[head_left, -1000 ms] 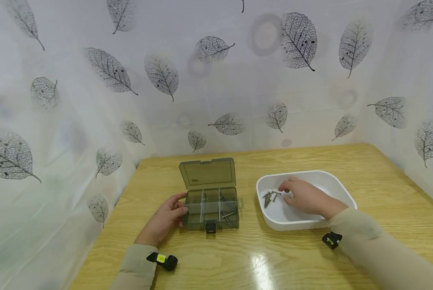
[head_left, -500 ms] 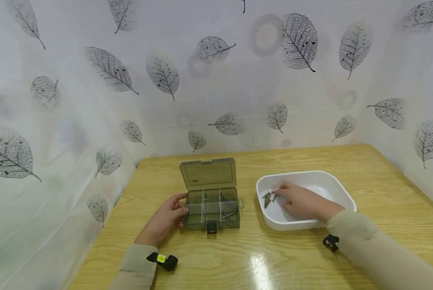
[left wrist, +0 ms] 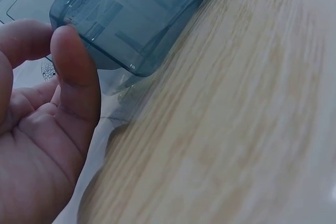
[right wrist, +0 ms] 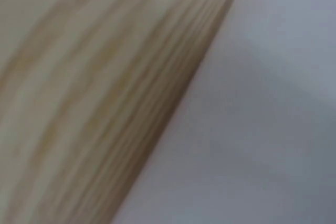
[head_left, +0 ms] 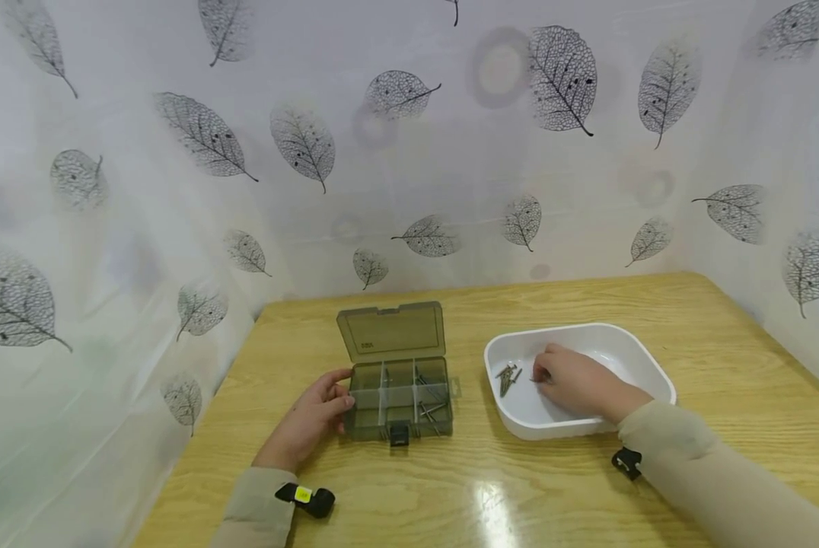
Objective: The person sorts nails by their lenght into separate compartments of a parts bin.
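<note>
In the head view my left hand [head_left: 312, 420] holds the left side of a smoky, clear compartment box [head_left: 364, 418], its lid standing open at the back. The left wrist view shows the thumb and a finger at a corner of the box [left wrist: 131, 19]. Screws [head_left: 428, 412] lie in its right-hand compartments. My right hand [head_left: 577, 380] is inside a white plastic tray [head_left: 519, 426], fingers curled, with the thin end of a screw [head_left: 534, 380] showing at the fingertips. A small pile of screws [head_left: 506, 380] lies to the left of that hand.
Box and tray stand apart on a wood-grain table [head_left: 409, 487]. A pale curtain with leaf prints [head_left: 430, 236] hangs behind the table and along both sides. The right wrist view holds only the tray's outer wall [right wrist: 252, 129] and wood grain.
My right hand reached left to the screw pile, then drew back to the right with its fingers curled in, a screw at the fingertips. The left hand stays at the box.
</note>
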A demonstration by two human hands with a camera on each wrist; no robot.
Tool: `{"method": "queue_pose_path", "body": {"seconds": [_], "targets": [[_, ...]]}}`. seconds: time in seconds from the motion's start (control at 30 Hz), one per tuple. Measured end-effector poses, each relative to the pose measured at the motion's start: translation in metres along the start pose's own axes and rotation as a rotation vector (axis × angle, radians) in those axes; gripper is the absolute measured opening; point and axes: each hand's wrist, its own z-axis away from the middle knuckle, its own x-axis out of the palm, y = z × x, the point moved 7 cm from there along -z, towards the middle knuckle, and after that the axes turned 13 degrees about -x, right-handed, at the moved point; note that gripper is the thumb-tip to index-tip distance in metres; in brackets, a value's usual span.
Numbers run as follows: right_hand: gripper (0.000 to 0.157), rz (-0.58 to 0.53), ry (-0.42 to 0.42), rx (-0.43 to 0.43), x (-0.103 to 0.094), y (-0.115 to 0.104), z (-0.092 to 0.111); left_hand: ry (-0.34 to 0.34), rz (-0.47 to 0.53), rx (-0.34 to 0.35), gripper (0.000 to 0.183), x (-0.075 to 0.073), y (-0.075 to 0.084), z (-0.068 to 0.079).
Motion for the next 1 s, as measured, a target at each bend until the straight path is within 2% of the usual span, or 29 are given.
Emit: {"method": "queue_pose_path", "body": {"seconds": [0.3,0.43,0.63,0.73,1.0], "targets": [[0.012,-0.006,-0.058,0.034,0.001,-0.004,0.002,-0.009,0.014,-0.005,0.06,0.001,-0.001,0.001],[0.01,-0.036,-0.029,0.023,-0.003,-0.009,0.003,-0.007,0.007,-0.003,0.06,0.001,-0.001,0.0],[0.015,-0.032,0.008,-0.06,-0.009,-0.019,0.002,-0.013,0.013,0.003,0.061,0.001,0.0,-0.001],[0.015,-0.066,0.026,-0.08,-0.012,-0.021,0.001,-0.014,0.013,0.004,0.061,0.0,-0.001,-0.001],[0.004,-0.202,0.085,-0.057,-0.024,-0.028,-0.002,-0.009,0.007,0.003,0.06,0.0,-0.001,0.0]]}}
